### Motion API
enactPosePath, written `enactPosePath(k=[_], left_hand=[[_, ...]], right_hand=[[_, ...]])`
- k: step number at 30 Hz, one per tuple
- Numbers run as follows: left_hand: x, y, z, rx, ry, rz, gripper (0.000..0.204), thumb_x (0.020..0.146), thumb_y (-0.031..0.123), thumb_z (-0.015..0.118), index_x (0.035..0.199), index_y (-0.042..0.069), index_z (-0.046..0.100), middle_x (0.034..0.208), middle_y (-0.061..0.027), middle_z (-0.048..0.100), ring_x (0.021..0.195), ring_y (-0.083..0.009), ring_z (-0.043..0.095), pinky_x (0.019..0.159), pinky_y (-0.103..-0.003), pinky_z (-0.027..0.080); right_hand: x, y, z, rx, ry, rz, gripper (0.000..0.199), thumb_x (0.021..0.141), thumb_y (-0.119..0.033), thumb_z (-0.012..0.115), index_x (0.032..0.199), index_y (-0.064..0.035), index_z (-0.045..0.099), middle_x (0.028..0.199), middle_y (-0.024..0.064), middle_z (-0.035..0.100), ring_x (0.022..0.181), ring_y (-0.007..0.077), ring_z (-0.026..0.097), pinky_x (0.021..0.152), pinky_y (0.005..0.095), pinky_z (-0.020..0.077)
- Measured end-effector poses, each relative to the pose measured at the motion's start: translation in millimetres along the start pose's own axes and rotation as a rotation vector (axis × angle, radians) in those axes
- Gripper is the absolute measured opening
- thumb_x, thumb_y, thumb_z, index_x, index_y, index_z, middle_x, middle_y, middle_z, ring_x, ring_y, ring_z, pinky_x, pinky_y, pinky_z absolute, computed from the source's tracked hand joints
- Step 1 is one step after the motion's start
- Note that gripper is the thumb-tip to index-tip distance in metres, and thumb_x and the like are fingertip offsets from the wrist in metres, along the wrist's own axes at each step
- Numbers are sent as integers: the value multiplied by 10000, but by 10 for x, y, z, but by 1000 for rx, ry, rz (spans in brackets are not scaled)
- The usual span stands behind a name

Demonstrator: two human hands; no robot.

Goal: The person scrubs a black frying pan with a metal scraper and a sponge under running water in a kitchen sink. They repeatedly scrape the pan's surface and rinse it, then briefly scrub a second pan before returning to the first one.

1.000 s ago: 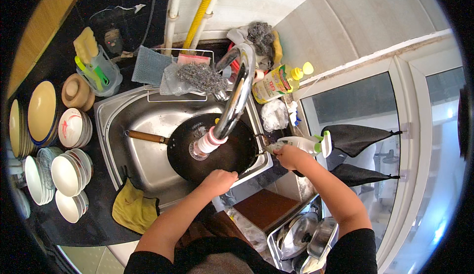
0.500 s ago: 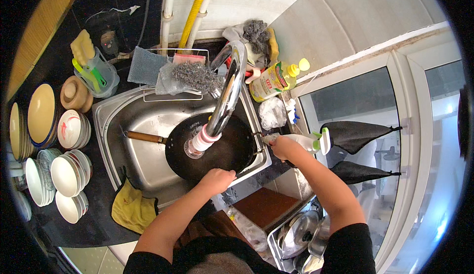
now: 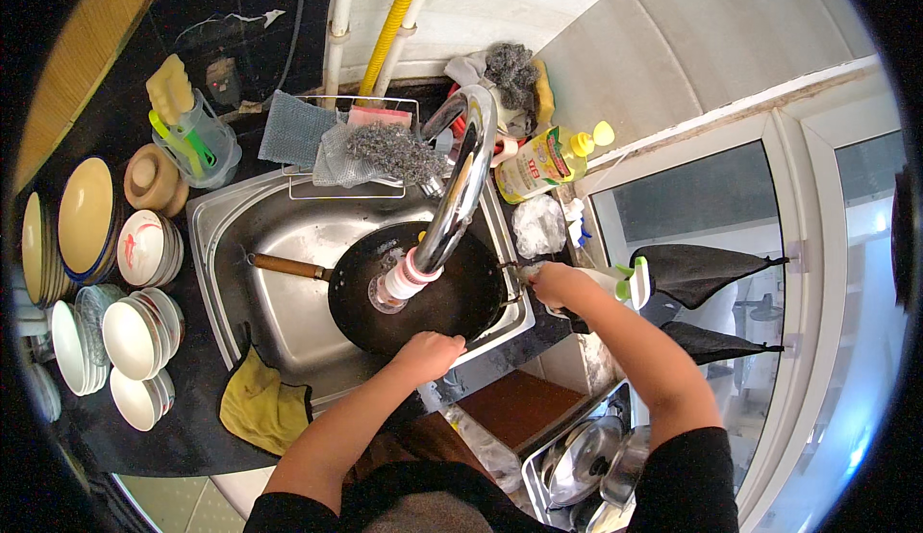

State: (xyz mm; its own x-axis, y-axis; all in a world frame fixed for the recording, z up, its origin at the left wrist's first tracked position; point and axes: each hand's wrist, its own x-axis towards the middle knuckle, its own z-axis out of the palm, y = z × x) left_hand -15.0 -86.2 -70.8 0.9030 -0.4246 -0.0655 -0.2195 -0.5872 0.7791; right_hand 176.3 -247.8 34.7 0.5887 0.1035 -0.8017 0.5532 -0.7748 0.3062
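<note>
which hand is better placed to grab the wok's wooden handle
Probably the left. The left hand rests on the near rim of the black wok, on the side where the wooden handle sticks out. The right hand grips the far right rim, farthest from it.

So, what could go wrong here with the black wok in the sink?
The left hand grips only the near rim of the wok, which lies tilted in the sink; wet, it might slip and bang the steel. The tall faucet hangs right over the wok, so lifting it could knock the spout. The right hand works at the counter edge, near a white bottle that could be pushed off.
</note>
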Motion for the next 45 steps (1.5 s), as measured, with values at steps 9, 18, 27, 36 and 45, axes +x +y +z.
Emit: enactPosePath(k=[9, 18, 27, 36, 45], left_hand=[[5, 21, -30, -1, 11, 13, 260, 884, 265, 493, 770, 33, 526, 625, -180, 597, 617, -360, 619, 566, -473, 493], [45, 45, -10, 5, 2, 30, 260, 883, 261, 495, 765, 31, 523, 627, -180, 597, 615, -359, 617, 564, -473, 491], [17, 16, 15, 13, -1, 13, 246, 879, 246, 499, 767, 30, 528, 634, -180, 600, 626, -364, 616, 568, -471, 487], [11, 64, -80, 30, -23, -1, 210, 869, 201, 515, 758, 25, 543, 648, -186, 606, 646, -352, 625, 586, -448, 495], [-7, -27, 9, 14, 21, -10, 272, 889, 279, 488, 778, 33, 523, 636, -182, 601, 628, -367, 617, 576, -483, 490]], right_hand=[[-15, -28, -157, 51, -125, 88, 267, 669, -61, 667, 934, -26, 676, 973, 171, 650, 881, 341, 638, 749, 421, 514], [140, 427, 289, 196, -86, 3, 270, 885, -261, 494, 1098, -151, 619, 767, 151, 646, 599, 324, 625, 595, 399, 508], [-123, 183, -3, 39, -142, -95, 364, 627, -172, 764, 945, -24, 669, 897, 155, 665, 821, 338, 643, 727, 422, 515], [173, 189, 114, -346, -216, -337, 191, 705, -63, 626, 881, -21, 689, 816, 156, 669, 773, 323, 654, 686, 416, 524], [-3, -27, -165, -369, -240, -290, 267, 684, -127, 687, 937, -44, 673, 889, 148, 666, 799, 338, 648, 707, 412, 517]])
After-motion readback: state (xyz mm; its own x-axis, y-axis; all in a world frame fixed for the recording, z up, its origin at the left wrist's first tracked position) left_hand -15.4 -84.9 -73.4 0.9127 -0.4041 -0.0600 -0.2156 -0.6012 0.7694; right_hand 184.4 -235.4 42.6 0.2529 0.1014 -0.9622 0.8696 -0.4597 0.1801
